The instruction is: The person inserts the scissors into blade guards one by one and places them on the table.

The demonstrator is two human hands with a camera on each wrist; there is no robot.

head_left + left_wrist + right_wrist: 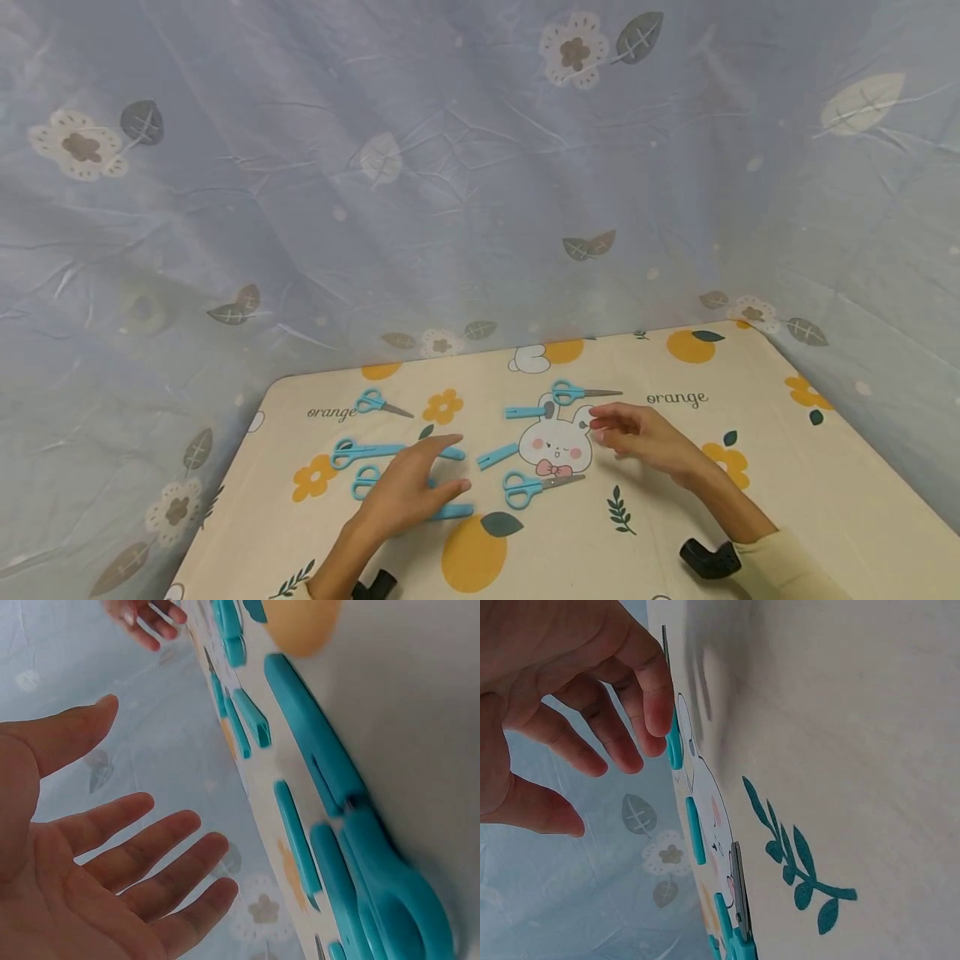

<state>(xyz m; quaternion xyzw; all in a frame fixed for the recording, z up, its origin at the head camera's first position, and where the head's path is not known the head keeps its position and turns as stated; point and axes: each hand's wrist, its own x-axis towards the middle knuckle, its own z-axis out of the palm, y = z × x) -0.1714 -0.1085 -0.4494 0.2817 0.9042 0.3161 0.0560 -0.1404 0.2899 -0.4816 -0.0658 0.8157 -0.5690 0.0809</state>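
Note:
My left hand (411,485), fingers spread and holding nothing, hovers over light-blue sheathed scissors (367,451) and a second sheathed pair (452,511), partly covering both. In the left wrist view, one sheathed pair (311,731) lies beside the open palm. Right of the rabbit print, my right hand (647,439) hangs above the cloth with loosely bent fingers and nothing in them. Bare-bladed scissors (567,392) lie just beyond it, and another bare pair (534,487) lies between the hands. Two loose blue sheaths (525,412) lie mid-table, the nearer sheath (498,456) slanted.
A third bare pair of scissors (378,403) lies at the back left. A blue sheath end (452,453) shows past my left fingers. The table wears a printed cloth (795,483); a grey-blue curtain (465,208) hangs behind. Black pieces (708,559) sit by both wrists.

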